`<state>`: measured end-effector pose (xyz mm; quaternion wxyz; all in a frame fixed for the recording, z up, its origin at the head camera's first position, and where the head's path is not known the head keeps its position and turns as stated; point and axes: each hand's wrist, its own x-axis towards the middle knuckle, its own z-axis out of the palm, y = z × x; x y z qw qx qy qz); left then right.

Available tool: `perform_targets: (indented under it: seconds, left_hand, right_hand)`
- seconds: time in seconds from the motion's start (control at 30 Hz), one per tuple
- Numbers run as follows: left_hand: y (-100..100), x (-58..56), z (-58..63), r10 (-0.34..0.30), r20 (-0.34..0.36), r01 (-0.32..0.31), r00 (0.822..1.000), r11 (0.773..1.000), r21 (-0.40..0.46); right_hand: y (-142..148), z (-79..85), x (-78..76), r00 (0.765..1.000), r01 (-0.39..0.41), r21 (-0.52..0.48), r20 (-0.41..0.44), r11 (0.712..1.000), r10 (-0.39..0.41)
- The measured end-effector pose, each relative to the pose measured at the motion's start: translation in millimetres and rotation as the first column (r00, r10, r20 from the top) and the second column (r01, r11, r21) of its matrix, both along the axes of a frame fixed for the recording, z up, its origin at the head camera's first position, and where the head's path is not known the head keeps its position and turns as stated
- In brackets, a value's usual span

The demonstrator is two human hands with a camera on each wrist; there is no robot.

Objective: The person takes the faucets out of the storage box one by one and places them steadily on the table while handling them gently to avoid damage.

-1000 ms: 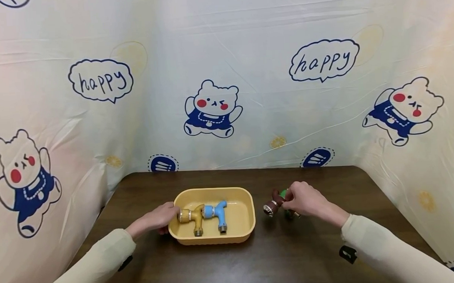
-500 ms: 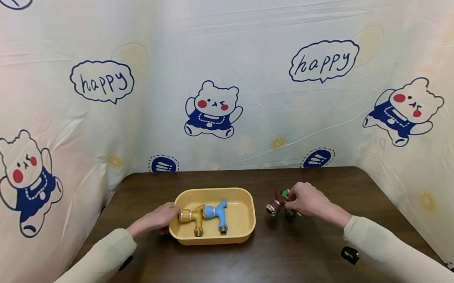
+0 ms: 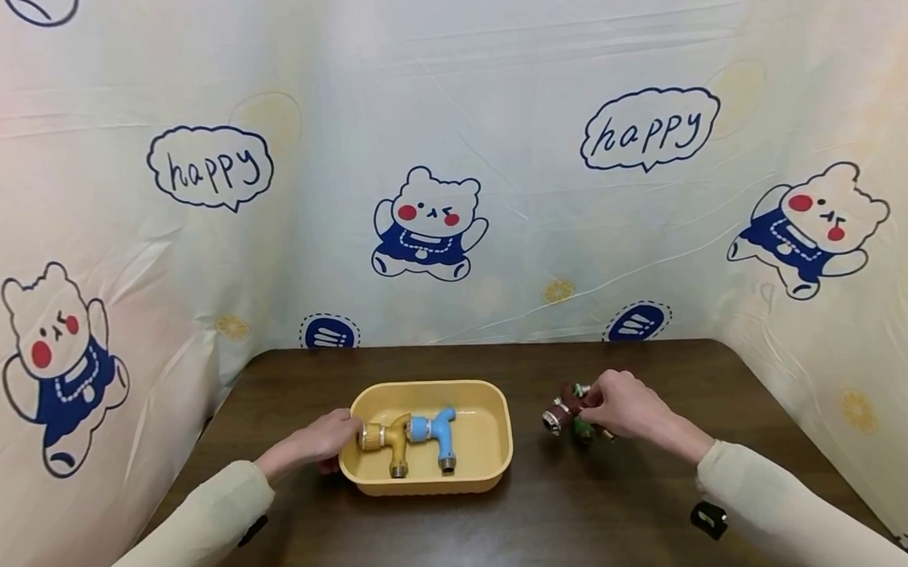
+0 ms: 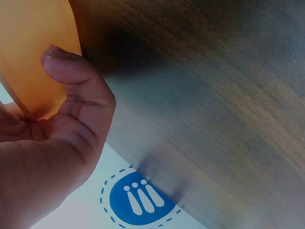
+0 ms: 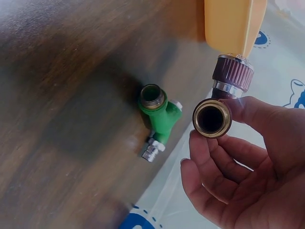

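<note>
My left hand point(image 3: 327, 434) grips the left wall of a yellow plastic tub point(image 3: 480, 441), its fingers curled under the rim; the left wrist view shows the hand point(image 4: 71, 119) on the tub wall point(image 4: 28, 52). A mustard-yellow tap point(image 3: 395, 440) and a blue tap point(image 3: 443, 438) lie side by side in the tub. To its right, my right hand point(image 3: 627, 404) pinches a brown tap point(image 5: 232, 74) between thumb and fingers, its brass-ringed opening toward the wrist camera. Below that, a green tap point(image 5: 164, 117) rests on the table, partly hidden in the head view.
The dark wood table point(image 3: 463, 533) runs back to a pale printed curtain point(image 3: 528, 256) that encloses its far edge and both sides. Black wrist cameras point(image 3: 708, 519) hang under the sleeves.
My right hand has shifted slightly to the right with the brown tap. The left hand, the tub and the two taps in it hold their places.
</note>
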<state>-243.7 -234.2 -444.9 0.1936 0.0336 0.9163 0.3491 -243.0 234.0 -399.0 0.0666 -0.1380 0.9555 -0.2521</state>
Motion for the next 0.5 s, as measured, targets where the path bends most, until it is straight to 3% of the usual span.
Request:
perform_targets:
  seconds: [0.1,0.23,0.33,0.47,0.5]
  left_hand:
    - [2.1,0.4,2.0,0.007,-0.004,-0.007,1.0,1.0,-0.018]
    - [-29.1,-42.0,-58.7,-0.004,0.04,0.003,0.999,0.999,0.037]
    - [-40.6,-55.6,-76.6,-0.052,0.048,0.049,0.998,0.997,0.054]
    - [-12.2,-16.9,-18.2,-0.05,0.032,0.049,0.998,0.998,0.026]
    - [-7.6,-11.3,-10.4,-0.035,0.035,0.034,0.999,0.999,0.025]
  right_hand:
    - [3.4,-0.7,-0.3,1.0,0.005,0.003,-0.005,1.0,-0.005]
    - [8.0,-1.8,0.5,1.0,0.012,0.01,-0.008,1.0,-0.012]
    - [10.9,-3.2,2.7,1.0,0.021,0.012,-0.012,1.0,-0.021]
    - [14.4,-5.3,4.1,1.0,0.027,0.01,-0.006,1.0,-0.027]
    - [15.2,-5.8,4.0,0.999,0.032,0.008,0.0,0.999,-0.032]
